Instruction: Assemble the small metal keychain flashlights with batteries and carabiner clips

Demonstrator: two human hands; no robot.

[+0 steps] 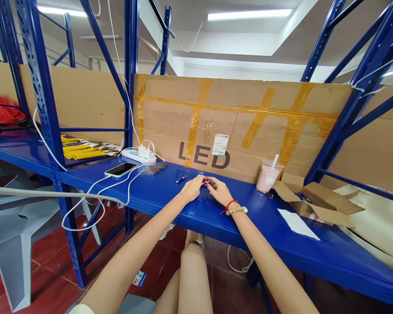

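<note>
Small red item, form largely hidden (206, 182): between the fingertips, over the blue metal shelf (249, 213). Left hand (192, 188) and right hand (219, 191): fingers closed on it from either side. Small dark-blue cylinder (181, 179): lying just left of the left fingers. Step, by judgement: two-handed fingertip work; next move calls for steady pinches.

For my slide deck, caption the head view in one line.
Left hand and right hand hold a small red item over a blue shelf, before a cardboard panel marked LED.
</note>
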